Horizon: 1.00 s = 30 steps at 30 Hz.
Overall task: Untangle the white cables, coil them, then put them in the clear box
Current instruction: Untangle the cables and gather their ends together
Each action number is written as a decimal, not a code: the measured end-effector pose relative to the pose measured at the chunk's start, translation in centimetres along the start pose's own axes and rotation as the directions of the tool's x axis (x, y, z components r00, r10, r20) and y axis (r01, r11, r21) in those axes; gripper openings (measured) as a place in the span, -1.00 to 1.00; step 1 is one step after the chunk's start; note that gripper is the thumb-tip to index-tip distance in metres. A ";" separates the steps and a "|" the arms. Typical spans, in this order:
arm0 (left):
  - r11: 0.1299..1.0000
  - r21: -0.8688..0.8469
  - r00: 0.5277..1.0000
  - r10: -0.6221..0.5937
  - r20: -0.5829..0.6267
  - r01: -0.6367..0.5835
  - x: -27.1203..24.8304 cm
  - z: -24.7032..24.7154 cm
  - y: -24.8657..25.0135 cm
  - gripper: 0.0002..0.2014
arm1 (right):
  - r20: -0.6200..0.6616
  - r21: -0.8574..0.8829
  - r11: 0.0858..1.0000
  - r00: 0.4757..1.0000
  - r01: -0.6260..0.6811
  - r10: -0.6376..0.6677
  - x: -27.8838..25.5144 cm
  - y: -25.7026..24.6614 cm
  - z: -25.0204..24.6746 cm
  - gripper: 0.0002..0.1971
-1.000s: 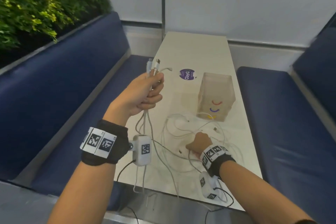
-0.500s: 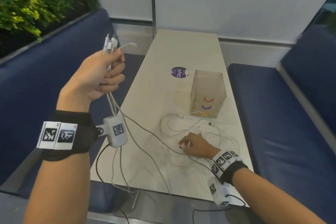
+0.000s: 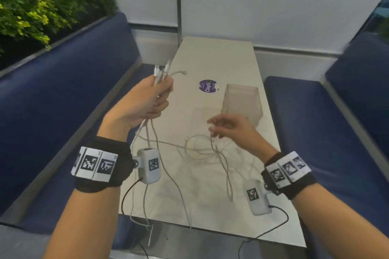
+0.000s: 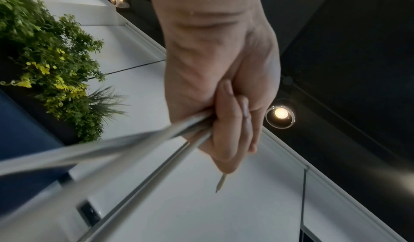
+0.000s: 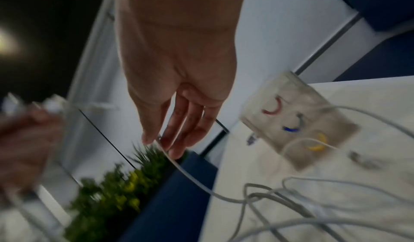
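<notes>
My left hand [image 3: 157, 101] is raised over the table's left edge and grips a bundle of white cable ends, with the plugs [image 3: 162, 71] sticking up above the fist. In the left wrist view the fingers [image 4: 226, 121] curl round the cables [image 4: 134, 145]. My right hand [image 3: 212, 129] hovers above the table and pinches one cable end at its fingertips [image 5: 165, 139], with that strand hanging down into the tangle [image 3: 202, 151]. The loose tangle [image 5: 291, 201] lies on the table. The clear box [image 3: 242, 101] stands just behind the right hand, with coloured marks on its side [image 5: 298, 121].
A purple round sticker [image 3: 207, 86] lies left of the box. Blue benches run along the left [image 3: 63, 101] and right [image 3: 315, 122] of the narrow table [image 3: 210, 216]. Plants [image 3: 31, 6] stand behind the left bench. Some strands [image 3: 147, 223] hang over the near table edge.
My right hand has lifted off the table, taking one cable end up and leftward. My left hand, with its bundle, has come down and back toward the table.
</notes>
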<state>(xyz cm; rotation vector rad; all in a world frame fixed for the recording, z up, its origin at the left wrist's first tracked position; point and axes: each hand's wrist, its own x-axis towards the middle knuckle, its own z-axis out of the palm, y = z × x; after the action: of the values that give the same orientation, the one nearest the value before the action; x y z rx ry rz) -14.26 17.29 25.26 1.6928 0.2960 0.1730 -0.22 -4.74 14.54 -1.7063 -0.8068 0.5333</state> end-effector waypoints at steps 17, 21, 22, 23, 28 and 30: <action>0.981 0.014 0.981 0.191 0.026 -0.192 1.7 6.6 -0.9 -0.79 | -0.359 0.344 0.890 0.918 0.299 -0.169 -0.5 -9.2 0.2 -0.79; 0.980 0.003 0.979 0.201 -0.042 -0.201 1.6 6.8 -0.8 -0.76 | -0.365 0.286 0.925 0.921 0.251 -0.137 -0.3 -7.4 0.8 -0.63; 0.976 -0.006 0.975 0.215 -0.060 -0.216 1.5 6.7 -0.7 -0.79 | -0.293 0.245 0.951 0.949 0.189 -0.114 -0.4 -6.7 1.0 -0.59; 0.972 -0.014 0.969 0.233 -0.076 -0.235 1.5 6.7 -0.5 -0.80 | -0.196 0.215 0.968 0.977 0.126 -0.084 -0.6 -5.9 1.3 -0.59; 0.936 0.026 0.918 0.348 -0.187 -0.350 1.3 6.1 0.0 -0.79 | -0.010 0.056 0.995 0.997 0.082 -0.082 -0.8 -3.8 1.2 -0.86; 0.922 -0.058 0.895 0.354 -0.272 -0.382 1.0 5.4 0.5 -0.81 | 0.005 -0.270 0.959 0.995 0.093 -0.095 -0.5 -3.4 -0.3 -0.78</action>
<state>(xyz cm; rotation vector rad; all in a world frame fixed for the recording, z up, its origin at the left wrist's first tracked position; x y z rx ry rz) -11.71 12.46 24.91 1.6032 0.1494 0.6854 -1.18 -4.81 17.81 -1.9056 -0.9847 0.3628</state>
